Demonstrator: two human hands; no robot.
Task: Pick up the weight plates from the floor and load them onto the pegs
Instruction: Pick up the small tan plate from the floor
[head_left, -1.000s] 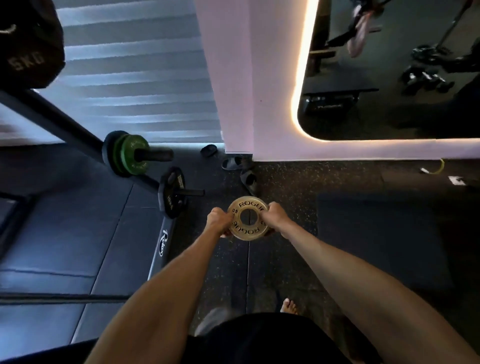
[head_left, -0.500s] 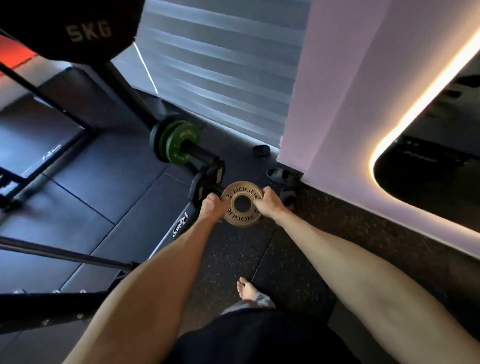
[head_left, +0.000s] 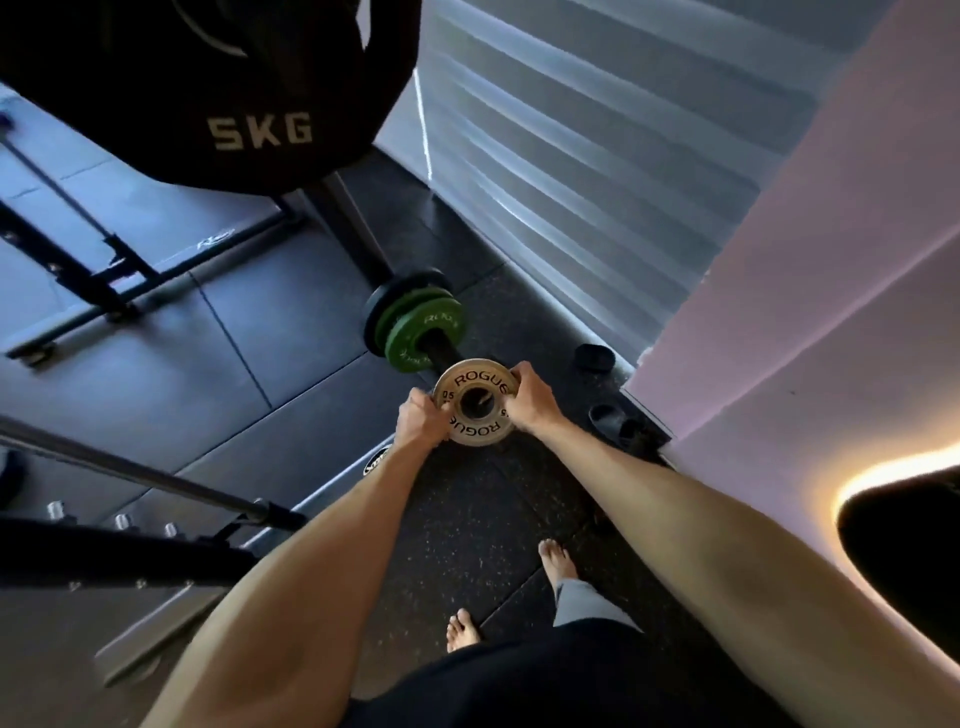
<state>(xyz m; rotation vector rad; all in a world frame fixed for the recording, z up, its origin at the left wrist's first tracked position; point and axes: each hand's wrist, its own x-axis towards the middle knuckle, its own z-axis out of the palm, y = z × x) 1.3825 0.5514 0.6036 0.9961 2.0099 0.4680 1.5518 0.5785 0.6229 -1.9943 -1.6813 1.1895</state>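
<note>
Head view, left to right. Black 5KG plate (head_left: 234, 104) hangs on the rack (head_left: 358, 228) at upper left, apparently stored. Steel bar (head_left: 130, 467) crosses the lower left. Green plates (head_left: 415, 332) sit pushed to the inner end of a low peg (head_left: 441, 356), leaving its outer end free. Left hand (head_left: 421, 421) grips the left rim of the pale ROGUE plate (head_left: 480, 379). The right hand (head_left: 532, 400) grips the right rim, fingers curled over the edge. Plate is off the floor (head_left: 467, 519), held face-on at the peg's free end with its hole lined up. The two-sided hold appears meant to keep it square for sliding on. Whether the hole is over the tip cannot be told. Dark sandals (head_left: 608, 415) lie by the wall (head_left: 779, 260) at right.
</note>
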